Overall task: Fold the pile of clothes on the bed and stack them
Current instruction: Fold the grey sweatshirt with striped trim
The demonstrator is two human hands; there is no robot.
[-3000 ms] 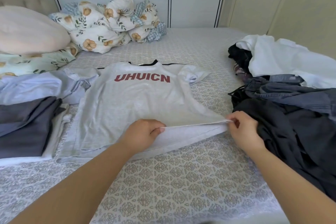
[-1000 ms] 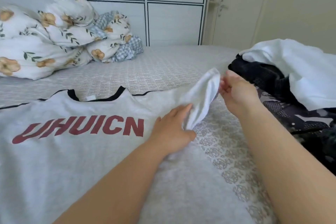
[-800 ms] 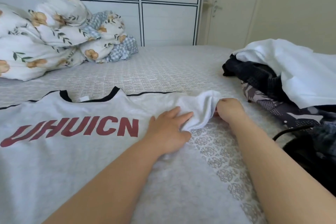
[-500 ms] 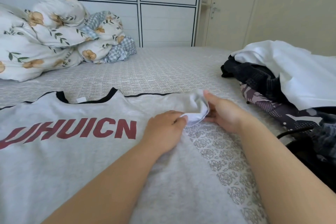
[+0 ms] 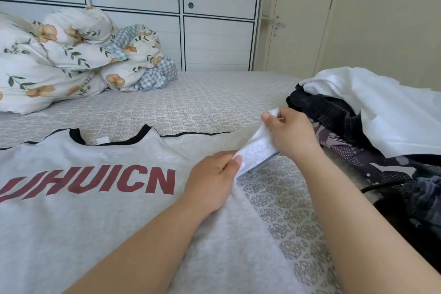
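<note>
The right hand (image 5: 290, 135) pinched the sleeve (image 5: 259, 148) and held it lifted; the left hand (image 5: 214, 176) pinched the same sleeve at its base. The shirt (image 5: 95, 198) lay face up on the bed (image 5: 191, 100). A clean fold likely required a taut sleeve laid flat across the chest, away from the pile (image 5: 372, 126).
</note>
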